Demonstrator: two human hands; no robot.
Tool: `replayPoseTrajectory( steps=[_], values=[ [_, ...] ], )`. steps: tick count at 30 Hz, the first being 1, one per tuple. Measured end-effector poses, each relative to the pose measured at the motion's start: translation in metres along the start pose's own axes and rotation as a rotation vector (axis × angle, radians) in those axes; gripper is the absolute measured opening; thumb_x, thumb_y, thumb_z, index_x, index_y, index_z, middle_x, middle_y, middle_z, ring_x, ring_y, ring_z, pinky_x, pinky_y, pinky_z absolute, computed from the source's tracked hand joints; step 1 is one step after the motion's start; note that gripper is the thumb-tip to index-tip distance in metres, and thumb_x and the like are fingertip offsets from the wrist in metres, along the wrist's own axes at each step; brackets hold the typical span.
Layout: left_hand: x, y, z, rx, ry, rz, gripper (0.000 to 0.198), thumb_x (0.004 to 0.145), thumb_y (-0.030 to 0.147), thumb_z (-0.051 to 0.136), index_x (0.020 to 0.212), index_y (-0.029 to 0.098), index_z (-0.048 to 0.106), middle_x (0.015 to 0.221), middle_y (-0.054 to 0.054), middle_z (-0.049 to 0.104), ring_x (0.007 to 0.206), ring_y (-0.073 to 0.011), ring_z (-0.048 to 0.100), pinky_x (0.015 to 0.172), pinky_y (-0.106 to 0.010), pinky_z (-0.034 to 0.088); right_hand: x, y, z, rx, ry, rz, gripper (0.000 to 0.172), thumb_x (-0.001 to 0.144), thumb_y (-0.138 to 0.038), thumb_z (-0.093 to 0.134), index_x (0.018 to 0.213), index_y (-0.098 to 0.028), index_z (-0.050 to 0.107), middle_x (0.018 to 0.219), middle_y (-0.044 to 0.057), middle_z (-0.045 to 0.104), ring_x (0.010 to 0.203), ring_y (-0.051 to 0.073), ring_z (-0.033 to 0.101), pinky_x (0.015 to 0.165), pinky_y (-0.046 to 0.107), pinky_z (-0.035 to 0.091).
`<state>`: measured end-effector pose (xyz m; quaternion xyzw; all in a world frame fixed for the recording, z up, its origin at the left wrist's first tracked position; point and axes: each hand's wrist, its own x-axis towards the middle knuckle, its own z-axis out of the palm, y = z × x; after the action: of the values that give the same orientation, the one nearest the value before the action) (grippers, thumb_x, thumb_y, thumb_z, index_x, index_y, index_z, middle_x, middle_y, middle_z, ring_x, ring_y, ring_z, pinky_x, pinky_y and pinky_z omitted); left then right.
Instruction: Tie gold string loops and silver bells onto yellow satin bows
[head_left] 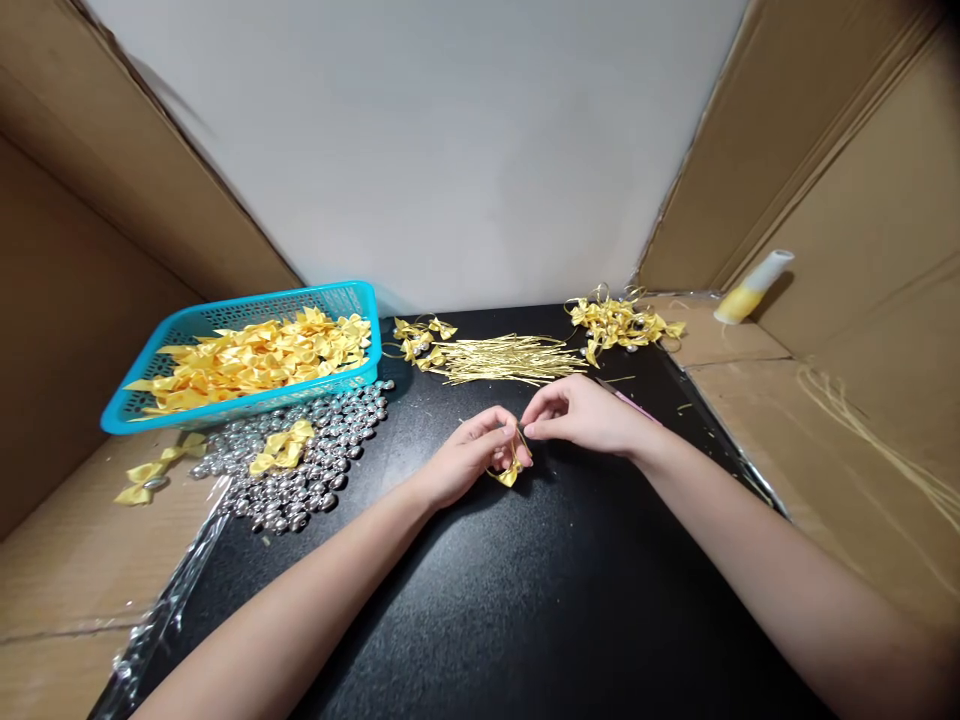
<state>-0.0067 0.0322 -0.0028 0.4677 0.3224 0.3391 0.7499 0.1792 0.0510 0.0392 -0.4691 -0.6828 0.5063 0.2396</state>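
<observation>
Near the middle of the black table, my left hand (480, 452) pinches a gold cord (523, 437) between thumb and fingers. A yellow ribbon bow (508, 474) hangs below those fingers, close to the tabletop. My right hand (574, 415) is closed in a pinch at the cord's upper end, its fingertips almost touching the left ones. Behind both hands lies a bundle of cut gold cords (510, 360). Whether a bead is on the held cord I cannot make out.
A blue basket (360, 300) full of yellow bows stands at left, with silver beads (322, 470) spread before it. Corded bows (619, 325) are heaped at back right. A yellow-and-white cone spool (754, 287) stands on cardboard. Something pink (636, 404) lies beneath my right wrist.
</observation>
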Motion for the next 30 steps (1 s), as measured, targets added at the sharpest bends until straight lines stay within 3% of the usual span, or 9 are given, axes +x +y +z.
replayPoseTrajectory(
  steps=[3, 8, 10, 14, 17, 20, 25, 30],
  values=[
    [0.0, -0.001, -0.001, -0.033, 0.007, 0.009, 0.03, 0.079, 0.04, 0.069, 0.078, 0.016, 0.051, 0.07, -0.003, 0.07, 0.056, -0.0084, 0.052, 0.057, -0.021, 0.037, 0.001, 0.001, 0.002, -0.008, 0.007, -0.047, 0.01, 0.07, -0.017, 0.064, 0.078, -0.016, 0.071, 0.069, 0.001, 0.07, 0.065, 0.014, 0.064, 0.064, 0.027, 0.049],
    [0.0, -0.002, -0.001, -0.156, 0.06, 0.057, 0.03, 0.077, 0.038, 0.071, 0.079, 0.017, 0.049, 0.074, -0.003, 0.068, 0.065, -0.0106, 0.057, 0.063, -0.022, 0.042, -0.002, 0.0, 0.005, -0.237, 0.289, -0.208, 0.01, 0.071, -0.011, 0.064, 0.074, -0.019, 0.07, 0.084, 0.001, 0.071, 0.084, 0.017, 0.063, 0.079, 0.032, 0.046],
    [0.0, -0.004, -0.001, -0.177, 0.086, 0.079, 0.029, 0.076, 0.036, 0.072, 0.078, 0.017, 0.051, 0.072, -0.001, 0.065, 0.065, -0.0099, 0.056, 0.064, -0.021, 0.042, -0.005, -0.002, 0.008, -0.296, 0.329, -0.275, 0.008, 0.071, -0.012, 0.066, 0.069, -0.02, 0.069, 0.084, 0.001, 0.069, 0.086, 0.018, 0.061, 0.083, 0.034, 0.044],
    [-0.001, -0.009, 0.0, -0.096, 0.155, 0.171, 0.024, 0.078, 0.035, 0.071, 0.076, 0.017, 0.056, 0.076, 0.001, 0.062, 0.066, -0.0091, 0.053, 0.065, -0.021, 0.043, -0.01, -0.006, 0.021, -0.443, 0.38, -0.26, 0.008, 0.072, -0.019, 0.072, 0.064, -0.021, 0.072, 0.077, 0.003, 0.062, 0.084, 0.021, 0.055, 0.076, 0.035, 0.041],
    [-0.003, -0.01, 0.001, 0.104, 0.246, 0.304, 0.02, 0.081, 0.034, 0.068, 0.075, 0.016, 0.059, 0.088, -0.003, 0.065, 0.075, -0.0116, 0.055, 0.072, -0.024, 0.044, -0.011, -0.003, 0.034, -0.446, 0.467, -0.241, 0.009, 0.077, -0.021, 0.068, 0.076, -0.023, 0.077, 0.072, 0.003, 0.059, 0.078, 0.02, 0.052, 0.069, 0.033, 0.039],
    [-0.006, -0.009, 0.002, 0.3, 0.312, 0.407, 0.017, 0.083, 0.031, 0.065, 0.074, 0.017, 0.062, 0.098, -0.006, 0.065, 0.088, -0.0167, 0.058, 0.078, -0.027, 0.045, -0.009, 0.005, 0.046, -0.285, 0.533, -0.24, 0.017, 0.081, -0.02, 0.063, 0.087, -0.025, 0.078, 0.066, 0.002, 0.055, 0.073, 0.018, 0.05, 0.064, 0.03, 0.038],
    [-0.012, -0.008, 0.002, 0.588, 0.322, 0.495, 0.014, 0.085, 0.026, 0.062, 0.074, 0.017, 0.065, 0.106, -0.009, 0.064, 0.098, -0.0212, 0.059, 0.084, -0.031, 0.044, -0.001, 0.024, 0.06, 0.237, 0.532, -0.158, 0.021, 0.076, -0.028, 0.065, 0.09, -0.021, 0.078, 0.06, -0.003, 0.041, 0.056, 0.011, 0.04, 0.053, 0.026, 0.035],
    [-0.012, -0.007, 0.002, 0.601, 0.298, 0.5, 0.015, 0.087, 0.026, 0.06, 0.075, 0.017, 0.063, 0.107, -0.01, 0.064, 0.096, -0.0207, 0.06, 0.084, -0.032, 0.045, 0.003, 0.025, 0.061, 0.589, 0.438, 0.0, 0.029, 0.064, -0.04, 0.076, 0.082, -0.017, 0.078, 0.063, 0.0, 0.056, 0.057, 0.01, 0.044, 0.053, 0.025, 0.035]
  ],
)
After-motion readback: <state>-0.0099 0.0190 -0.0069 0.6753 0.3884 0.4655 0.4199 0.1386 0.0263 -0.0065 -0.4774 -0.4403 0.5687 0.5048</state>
